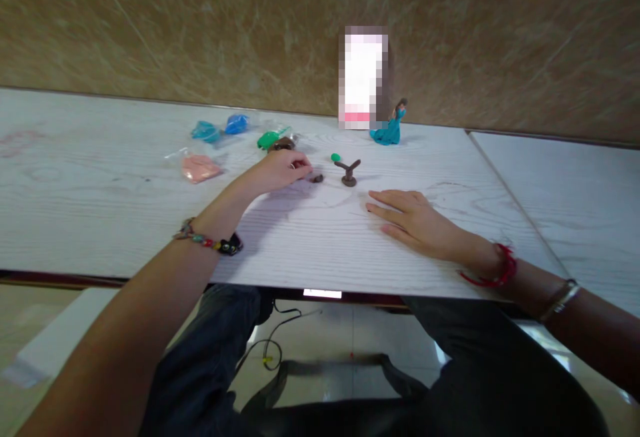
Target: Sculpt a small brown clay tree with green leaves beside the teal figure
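On the white wood-grain table (300, 237) stands a small brown clay tree (349, 174), a round base with a short trunk and two spreading branches. Left of it lies a little lump of brown clay (317, 178). My left hand (283, 169) is just beside that lump, its fingers bent together in a pinch; what they hold, if anything, is hidden. A bag of brown clay (283, 144) shows partly behind this hand. My right hand (407, 218) rests on the table right of the tree, fingers stretched out and holding nothing. Behind the tree sits a small green clay ball (335, 157).
Bags of teal clay (205, 132), blue clay (237, 124), green clay (268, 140) and pink clay (199, 166) lie at the left. A lit, blurred-out phone (363, 80) leans on the marbled wall (225, 37). Beside it stands a teal-dressed figurine (393, 129).
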The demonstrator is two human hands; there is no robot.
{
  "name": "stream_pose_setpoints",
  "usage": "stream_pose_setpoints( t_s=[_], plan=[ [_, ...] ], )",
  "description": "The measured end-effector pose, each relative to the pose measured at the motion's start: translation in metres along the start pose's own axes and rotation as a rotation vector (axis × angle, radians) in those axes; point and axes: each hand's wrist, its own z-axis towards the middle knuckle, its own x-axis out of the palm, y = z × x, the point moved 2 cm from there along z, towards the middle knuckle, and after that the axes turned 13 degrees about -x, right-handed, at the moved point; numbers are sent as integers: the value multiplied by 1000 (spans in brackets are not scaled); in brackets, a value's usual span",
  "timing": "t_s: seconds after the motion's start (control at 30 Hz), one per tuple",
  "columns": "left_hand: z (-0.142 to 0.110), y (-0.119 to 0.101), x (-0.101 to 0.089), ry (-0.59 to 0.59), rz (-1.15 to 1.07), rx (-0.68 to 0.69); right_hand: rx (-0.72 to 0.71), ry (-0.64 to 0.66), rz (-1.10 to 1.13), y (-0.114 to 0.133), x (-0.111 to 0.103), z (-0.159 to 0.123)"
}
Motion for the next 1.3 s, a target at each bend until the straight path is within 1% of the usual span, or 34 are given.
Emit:
stream_pose_setpoints(
  t_s=[0.1,0.2,0.27,0.37,0.5,0.63,0.9,1.07,1.17,1.3],
  plan=[
    [1,1,0,-40,-3,0,-35,-5,28,1,0,-1],
    [1,0,0,-63,-2,6,5,-31,26,0,0,-2],
    [2,0,0,-66,-7,4,20,-40,28,-1,1,-1],
    [2,1,1,-65,-17,5,-35,-28,65,-1,1,0],
    [3,2,1,-52,-12,21,11,-57,63,-3,0,0],
    [4,3,1,-49,0,25,-21,-50,100,-4,0,0],
    [2,1,0,-46,-3,-6,129,-224,152,-15,2,1],
    [3,2,0,-55,-6,18,234,-326,174,-17,2,12],
    [3,2,0,-60,-1,22,265,-346,192,-16,3,20],
    [2,0,0,-78,-21,42,254,-338,213,-12,2,25]
  ],
)
